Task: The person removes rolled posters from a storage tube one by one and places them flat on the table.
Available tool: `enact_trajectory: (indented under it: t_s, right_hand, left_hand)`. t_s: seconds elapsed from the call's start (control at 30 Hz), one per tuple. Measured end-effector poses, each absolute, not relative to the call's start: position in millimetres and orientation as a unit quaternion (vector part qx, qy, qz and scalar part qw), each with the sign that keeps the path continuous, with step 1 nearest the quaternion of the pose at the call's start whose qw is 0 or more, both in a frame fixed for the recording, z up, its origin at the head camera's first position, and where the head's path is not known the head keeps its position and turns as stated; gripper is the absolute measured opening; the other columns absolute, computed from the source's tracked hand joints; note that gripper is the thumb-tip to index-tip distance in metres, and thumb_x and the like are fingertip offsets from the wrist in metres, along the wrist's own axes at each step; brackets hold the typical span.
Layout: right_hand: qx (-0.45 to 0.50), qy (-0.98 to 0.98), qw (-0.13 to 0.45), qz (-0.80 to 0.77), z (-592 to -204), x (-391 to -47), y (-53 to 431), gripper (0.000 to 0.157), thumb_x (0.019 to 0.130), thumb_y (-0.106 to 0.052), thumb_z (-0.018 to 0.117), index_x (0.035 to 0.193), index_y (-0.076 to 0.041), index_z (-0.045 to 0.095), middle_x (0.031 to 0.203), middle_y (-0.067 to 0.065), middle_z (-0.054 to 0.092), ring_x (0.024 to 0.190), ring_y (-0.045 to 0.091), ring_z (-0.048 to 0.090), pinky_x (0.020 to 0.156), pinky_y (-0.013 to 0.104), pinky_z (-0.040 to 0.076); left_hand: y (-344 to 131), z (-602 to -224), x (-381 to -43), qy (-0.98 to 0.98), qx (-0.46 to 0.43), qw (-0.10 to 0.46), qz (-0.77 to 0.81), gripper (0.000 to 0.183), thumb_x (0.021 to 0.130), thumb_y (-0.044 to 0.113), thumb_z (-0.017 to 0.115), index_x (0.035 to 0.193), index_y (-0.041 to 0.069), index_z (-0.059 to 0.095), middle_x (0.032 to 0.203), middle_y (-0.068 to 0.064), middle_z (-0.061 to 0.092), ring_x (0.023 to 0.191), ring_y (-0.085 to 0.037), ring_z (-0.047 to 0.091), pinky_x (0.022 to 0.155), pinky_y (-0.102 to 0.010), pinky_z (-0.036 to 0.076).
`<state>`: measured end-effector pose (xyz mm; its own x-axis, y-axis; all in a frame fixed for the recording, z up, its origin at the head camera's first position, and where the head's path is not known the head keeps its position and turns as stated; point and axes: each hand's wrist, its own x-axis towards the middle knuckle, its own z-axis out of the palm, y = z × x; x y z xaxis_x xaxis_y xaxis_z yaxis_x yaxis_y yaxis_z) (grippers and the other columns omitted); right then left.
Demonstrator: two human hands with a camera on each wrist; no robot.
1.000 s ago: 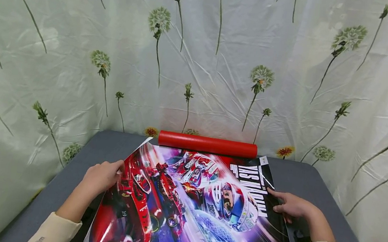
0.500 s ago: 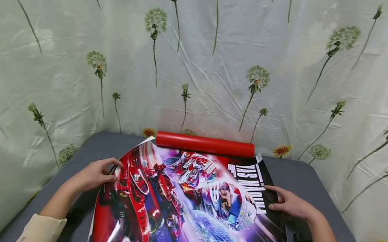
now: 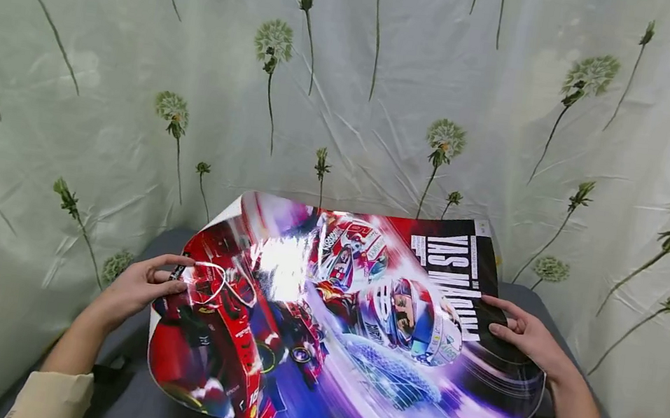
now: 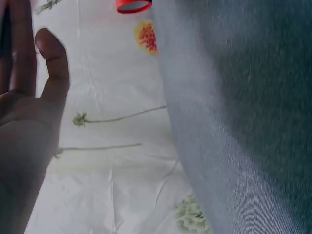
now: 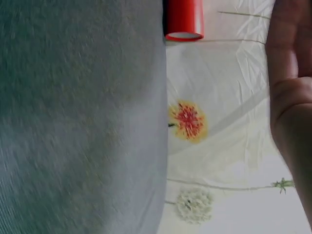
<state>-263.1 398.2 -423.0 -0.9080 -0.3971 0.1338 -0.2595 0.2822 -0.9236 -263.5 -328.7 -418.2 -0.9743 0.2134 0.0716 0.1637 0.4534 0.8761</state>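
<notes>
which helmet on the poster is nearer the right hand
The lower helmet, blue, red and white, sits closer to the right hand at the poster's edge; the red one is higher and farther left.

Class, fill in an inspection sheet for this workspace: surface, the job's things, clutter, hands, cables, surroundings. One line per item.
Surface: grey table, mostly hidden under the poster.
Job's things: glossy racing poster, lifted off the table, far edge raised, glare near its middle.
Clutter: red tube at the table's far edge, seen only in the wrist views.
Hands: left hand pinches the poster's left edge; right hand holds the right edge.
Cables: nothing seen.
Surroundings: pale flower-printed curtain behind and beside the table.
</notes>
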Motion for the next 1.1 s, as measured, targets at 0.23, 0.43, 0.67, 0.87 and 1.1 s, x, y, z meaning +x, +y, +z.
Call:
enact_trajectory:
  t_s: [0.23, 0.43, 0.67, 0.87, 1.1]
  right_hand:
    - [-0.232, 0.718, 0.064, -0.654, -424.6, -259.5, 393.5, 0.057, 0.111, 0.003, 0.044, 0.149, -0.038, 0.055, 0.102, -0.001, 0.083, 0.086, 0.011, 0.08, 0.069, 0.027, 0.062]
    - [-0.257, 0.677, 0.045, -0.688, -420.4, -258.1, 394.3, 0.06, 0.11, 0.007, 0.041, 0.151, -0.034, 0.056, 0.106, 0.0, 0.084, 0.089, 0.011, 0.081, 0.071, 0.025, 0.062]
    - [-0.211, 0.752, -0.051, -0.623, -410.0, -253.3, 388.1, 0.05, 0.108, 0.003, 0.053, 0.137, -0.033, 0.069, 0.066, -0.01, 0.068, 0.069, -0.003, 0.067, 0.071, 0.016, 0.054]
    - [-0.136, 0.837, -0.167, -0.503, -398.8, -248.2, 382.4, 0.033, 0.104, -0.005, 0.065, 0.114, -0.033, 0.078, 0.06, -0.016, 0.044, 0.051, 0.004, 0.037, 0.052, 0.028, 0.032]
    - [-0.094, 0.841, -0.225, -0.483, -397.1, -248.2, 376.6, 0.014, 0.103, -0.004, 0.066, 0.092, -0.005, 0.073, 0.07, -0.023, 0.067, 0.061, 0.0, 0.057, 0.057, 0.024, 0.041]
  left_hand:
    - [-336.4, -415.1, -250.9, 0.845, 0.122, -0.032, 0.519, 0.05, 0.107, 0.023, 0.064, 0.155, 0.011, 0.052, 0.084, 0.0, 0.08, 0.09, -0.01, 0.075, 0.089, -0.012, 0.046]
    - [-331.4, -401.8, -241.7, 0.812, 0.159, -0.088, 0.554, 0.047, 0.105, 0.006, 0.065, 0.151, 0.011, 0.057, 0.087, 0.009, 0.082, 0.078, 0.0, 0.071, 0.085, -0.011, 0.046]
    - [-328.0, -391.8, -232.6, 0.828, 0.14, -0.147, 0.523, 0.045, 0.101, 0.008, 0.07, 0.146, 0.008, 0.063, 0.087, 0.021, 0.079, 0.068, 0.007, 0.048, 0.068, -0.022, 0.034]
    - [-319.9, -386.7, -234.5, 0.847, 0.113, -0.218, 0.472, 0.024, 0.098, 0.009, 0.075, 0.121, 0.002, 0.077, 0.068, 0.024, 0.062, 0.061, 0.005, 0.045, 0.059, -0.022, 0.037]
    - [-306.4, -384.0, -241.2, 0.814, 0.14, -0.294, 0.481, 0.005, 0.093, -0.008, 0.074, 0.093, -0.004, 0.077, 0.079, 0.027, 0.072, 0.072, 0.004, 0.061, 0.069, -0.012, 0.047]
